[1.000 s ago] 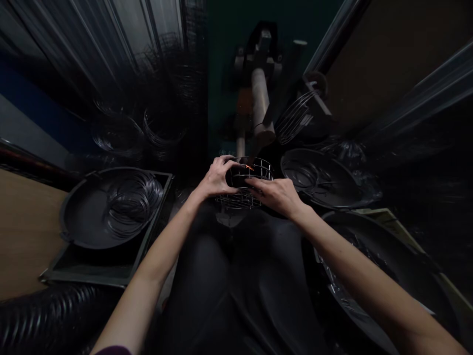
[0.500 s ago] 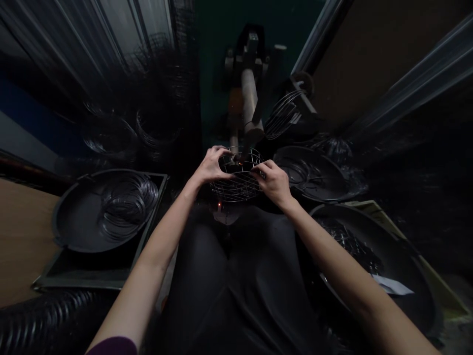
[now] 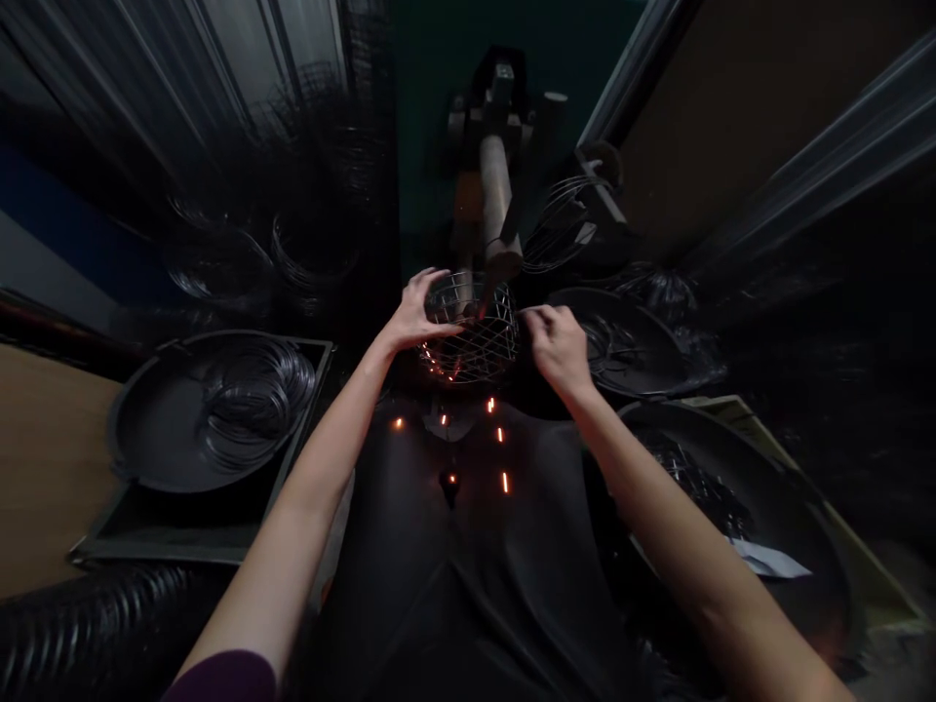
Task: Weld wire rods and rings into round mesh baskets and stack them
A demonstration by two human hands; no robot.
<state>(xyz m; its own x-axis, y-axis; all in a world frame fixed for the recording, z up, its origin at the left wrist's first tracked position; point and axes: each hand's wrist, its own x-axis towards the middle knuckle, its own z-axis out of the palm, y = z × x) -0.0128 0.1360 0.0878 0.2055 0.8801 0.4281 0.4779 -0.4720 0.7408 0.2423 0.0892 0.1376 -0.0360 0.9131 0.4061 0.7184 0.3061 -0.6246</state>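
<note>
A round wire basket [image 3: 479, 356] of crossed metal wires sits at the tip of a spot-welding machine [image 3: 497, 190], with the machine's lower arm reaching inside it. My left hand [image 3: 418, 317] grips the basket's left rim, thumb and fingers spread around it. Just off the basket's right side is my right hand [image 3: 560, 346], its fingers curled together in a pinch. Whatever those fingertips hold, if anything, is too small to make out. Orange sparks fall below the basket and over the dark apron [image 3: 468, 546] on my lap.
At left, a black basin [image 3: 157, 429] holds coiled wire rings [image 3: 255, 400]. Another basin [image 3: 636, 336] with rings stands at right. A nearer basin [image 3: 797, 517] holds short wire pieces and a white scrap [image 3: 767, 559]. Wire loops [image 3: 560, 224] hang beside the machine.
My right hand has come off the basket rim and moved a little right. The basket has shifted slightly upward with my left hand. Many more sparks are flying.
</note>
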